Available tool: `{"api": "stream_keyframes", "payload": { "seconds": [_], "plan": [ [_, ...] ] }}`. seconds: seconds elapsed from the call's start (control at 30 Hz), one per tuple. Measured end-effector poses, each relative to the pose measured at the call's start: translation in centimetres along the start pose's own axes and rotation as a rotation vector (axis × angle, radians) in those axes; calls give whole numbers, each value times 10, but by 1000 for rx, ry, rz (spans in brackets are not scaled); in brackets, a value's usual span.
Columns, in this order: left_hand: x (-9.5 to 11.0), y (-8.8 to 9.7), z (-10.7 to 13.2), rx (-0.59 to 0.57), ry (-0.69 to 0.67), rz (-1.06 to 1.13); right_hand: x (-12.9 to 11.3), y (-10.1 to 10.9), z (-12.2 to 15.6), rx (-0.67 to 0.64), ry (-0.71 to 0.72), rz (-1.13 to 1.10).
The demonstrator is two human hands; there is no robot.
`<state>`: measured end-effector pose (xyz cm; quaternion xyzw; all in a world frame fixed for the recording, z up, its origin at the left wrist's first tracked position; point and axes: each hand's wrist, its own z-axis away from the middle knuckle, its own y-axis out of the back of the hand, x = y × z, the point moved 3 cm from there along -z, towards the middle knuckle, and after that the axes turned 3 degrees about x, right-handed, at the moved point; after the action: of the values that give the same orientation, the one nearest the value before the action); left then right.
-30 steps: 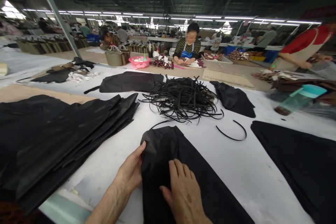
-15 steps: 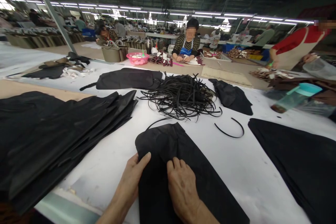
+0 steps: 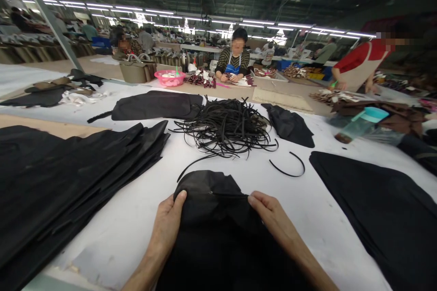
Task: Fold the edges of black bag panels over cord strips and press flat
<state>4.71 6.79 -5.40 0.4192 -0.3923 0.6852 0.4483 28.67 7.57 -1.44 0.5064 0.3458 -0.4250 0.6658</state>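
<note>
A black sheet of fabric or leather [image 3: 218,227] is spread between my two hands at the near side of the white table. My left hand [image 3: 170,213] pinches its left edge, thumb on top. My right hand [image 3: 268,207] pinches the opposite edge between thumb and fingers, at the end of a straight fold or seam running across the piece. Just beyond lies a tangled heap of thin black strips [image 3: 228,127]. One loose curved strip [image 3: 290,175] rests to the right of the heap.
Stacks of black pieces lie at left [image 3: 68,182] and right [image 3: 372,209]. Folded black pieces [image 3: 153,105] sit behind. A turquoise-lidded bottle [image 3: 363,122] stands far right. Across the table are a pink basket [image 3: 170,78], a person in a striped top [image 3: 235,61] and a person in red [image 3: 355,63].
My right hand has moved right, from the middle of the black piece to its right edge. The piece is now spread wider. The whole view has shifted slightly.
</note>
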Motion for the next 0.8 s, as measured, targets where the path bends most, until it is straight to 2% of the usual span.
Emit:
{"api": "stream_keyframes", "payload": {
  "seconds": [0.1,0.23,0.27,0.33,0.43,0.57,0.63,0.73,0.8],
  "plan": [
    [6,7,-2,26,-17,-38,9,28,1,38,-66,-176],
    [16,38,-12,267,73,15,38,80,6,344,-153,-434],
    [18,46,-14,300,105,25,49,91,8,410,-183,-509],
    [20,56,-15,311,154,22,69,105,12,453,-232,-622],
    [18,60,-15,308,180,8,89,109,19,422,-238,-674],
    [12,54,-18,256,229,-22,93,110,32,431,-216,-641],
    [12,51,-22,181,249,-93,90,110,39,336,-242,-570],
    [18,50,-27,125,210,-227,89,109,52,159,-288,-374],
    [21,53,-26,109,195,-204,96,111,62,166,-327,-223]
  ]
}}
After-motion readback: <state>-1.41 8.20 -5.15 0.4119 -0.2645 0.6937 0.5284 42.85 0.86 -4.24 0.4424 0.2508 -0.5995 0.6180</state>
